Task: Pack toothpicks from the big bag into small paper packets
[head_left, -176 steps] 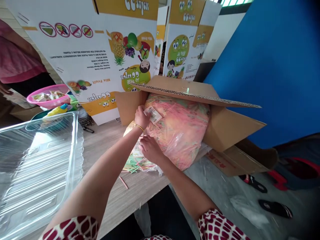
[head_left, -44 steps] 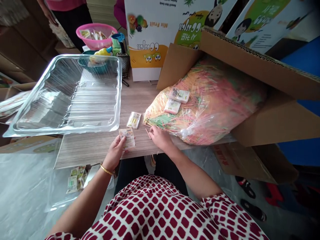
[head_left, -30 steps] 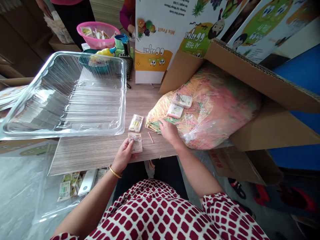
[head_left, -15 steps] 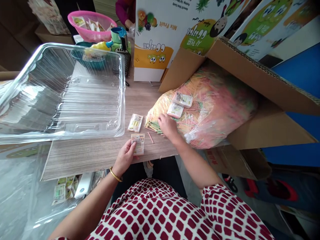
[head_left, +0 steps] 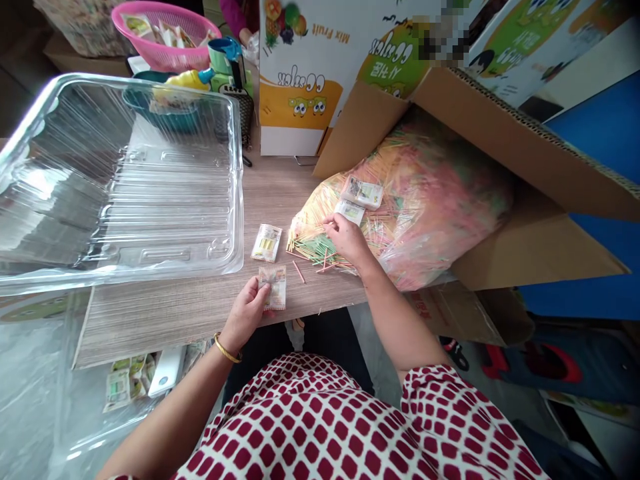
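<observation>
As seen from the head view, a printed sachet (head_left: 274, 287) is pinched against the counter (head_left: 150, 327) by the left hand (head_left: 244, 316) (a gold bangle (head_left: 227, 357) sits above it), while the right hand (head_left: 345, 239) is laid, fingers loosely curled, on the stick-filled plastic bag (head_left: 430, 200).

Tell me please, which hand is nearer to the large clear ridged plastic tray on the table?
The left hand is nearer: it holds a small printed packet just in front of the clear plastic tray, not touching it. The right hand is farther right, at the bag of pastel sticks.
</observation>
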A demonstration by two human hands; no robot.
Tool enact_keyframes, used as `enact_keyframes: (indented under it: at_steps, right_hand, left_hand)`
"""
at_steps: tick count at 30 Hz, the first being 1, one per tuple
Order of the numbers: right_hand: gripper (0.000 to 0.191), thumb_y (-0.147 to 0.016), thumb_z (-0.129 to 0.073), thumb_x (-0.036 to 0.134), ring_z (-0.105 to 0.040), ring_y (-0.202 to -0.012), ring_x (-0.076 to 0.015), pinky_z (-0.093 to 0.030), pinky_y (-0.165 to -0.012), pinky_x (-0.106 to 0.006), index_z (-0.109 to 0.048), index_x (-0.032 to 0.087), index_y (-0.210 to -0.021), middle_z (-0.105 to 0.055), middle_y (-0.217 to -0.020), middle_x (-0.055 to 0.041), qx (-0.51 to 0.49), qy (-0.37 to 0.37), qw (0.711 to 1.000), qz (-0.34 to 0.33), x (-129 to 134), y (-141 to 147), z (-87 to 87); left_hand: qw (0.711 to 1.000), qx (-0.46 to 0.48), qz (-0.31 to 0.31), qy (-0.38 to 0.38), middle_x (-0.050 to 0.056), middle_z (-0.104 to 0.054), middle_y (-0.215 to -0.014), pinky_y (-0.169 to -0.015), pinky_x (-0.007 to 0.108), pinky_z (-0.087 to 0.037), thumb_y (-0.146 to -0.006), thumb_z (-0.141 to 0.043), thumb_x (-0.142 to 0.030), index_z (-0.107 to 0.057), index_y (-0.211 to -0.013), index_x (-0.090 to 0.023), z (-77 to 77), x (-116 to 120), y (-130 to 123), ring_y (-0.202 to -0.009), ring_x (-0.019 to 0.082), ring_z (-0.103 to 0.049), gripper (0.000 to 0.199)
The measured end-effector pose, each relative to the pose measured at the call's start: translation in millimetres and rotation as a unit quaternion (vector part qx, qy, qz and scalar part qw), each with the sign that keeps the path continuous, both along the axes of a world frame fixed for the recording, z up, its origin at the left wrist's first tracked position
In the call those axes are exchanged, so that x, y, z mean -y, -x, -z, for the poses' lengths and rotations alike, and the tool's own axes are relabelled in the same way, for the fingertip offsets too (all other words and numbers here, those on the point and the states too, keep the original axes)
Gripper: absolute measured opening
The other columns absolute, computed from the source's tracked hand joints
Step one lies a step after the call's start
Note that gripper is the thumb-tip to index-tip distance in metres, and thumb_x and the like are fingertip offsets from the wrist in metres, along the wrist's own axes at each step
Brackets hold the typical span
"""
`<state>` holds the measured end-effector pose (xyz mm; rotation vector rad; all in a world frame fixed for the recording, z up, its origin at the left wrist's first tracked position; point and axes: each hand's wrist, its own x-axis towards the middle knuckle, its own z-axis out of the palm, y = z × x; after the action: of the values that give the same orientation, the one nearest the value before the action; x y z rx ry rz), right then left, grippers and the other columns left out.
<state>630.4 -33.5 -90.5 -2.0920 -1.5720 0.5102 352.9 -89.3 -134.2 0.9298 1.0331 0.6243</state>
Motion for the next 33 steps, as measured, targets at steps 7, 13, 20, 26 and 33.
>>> enact_keyframes:
  at_steps: [7, 13, 20, 26, 33]
  right_hand:
    - [0.028, -0.098, -0.051, 0.024, -0.067, -0.095, -0.0206, -0.047, -0.083, -0.030, -0.072, 0.026, -0.116, -0.074, -0.112, -0.0032, 0.080, 0.037, 0.988, -0.123, 31, 5, 1.2]
    - [0.045, -0.094, -0.055, 0.011, -0.067, -0.089, -0.0223, -0.043, -0.072, -0.029, -0.064, 0.028, -0.135, -0.069, -0.124, -0.0064, 0.245, 0.093, 0.918, -0.299, 9, 6, 2.6]
    - [0.018, -0.100, -0.053, 0.020, -0.063, -0.090, -0.0210, -0.035, -0.070, -0.029, -0.065, 0.018, -0.112, -0.069, -0.112, -0.0077, 0.255, 0.054, 0.925, -0.278, 0, -7, 0.2]
    - [0.013, -0.101, -0.052, 0.020, -0.061, -0.095, -0.0201, -0.037, -0.075, -0.028, -0.064, 0.017, -0.106, -0.068, -0.109, -0.0072, 0.195, 0.006, 0.946, -0.260, 4, -14, 13.1]
    - [0.013, -0.101, -0.053, 0.020, -0.062, -0.093, -0.0214, -0.038, -0.071, -0.029, -0.064, 0.015, -0.104, -0.069, -0.108, -0.0092, 0.218, 0.002, 0.951, -0.221, 5, -10, 18.5]
  left_hand:
    - [0.982, -0.010, 0.062, -0.180, -0.001, -0.051, -0.075, -0.071, 0.026, -0.041, -0.093, -0.049, -0.035, -0.048, -0.078, -0.020, -10.2, -16, -22, -0.071, 0.014, -0.047, 0.021]
    - [0.921, -0.184, 0.204, -0.276, -0.002, -0.043, -0.059, -0.060, 0.030, -0.029, -0.097, -0.045, -0.038, -0.049, -0.069, -0.020, -17.2, -39, -64, -0.057, 0.015, -0.041, 0.033]
    - [0.888, -0.280, 0.124, -0.344, 0.009, -0.070, -0.096, -0.074, 0.033, -0.044, -0.089, -0.060, -0.022, -0.063, -0.117, -0.015, 2.6, -58, -94, -0.085, 0.023, -0.064, 0.029]
    - [0.904, -0.278, 0.119, -0.301, 0.009, -0.073, -0.092, -0.073, 0.031, -0.044, -0.093, -0.061, -0.033, -0.072, -0.110, -0.017, 3.9, -72, -119, -0.084, 0.024, -0.065, 0.025]
    - [0.901, -0.298, 0.142, -0.283, 0.007, -0.069, -0.081, -0.065, 0.029, -0.033, -0.094, -0.058, -0.032, -0.069, -0.090, -0.015, 1.8, -81, -129, -0.075, 0.019, -0.059, 0.020]
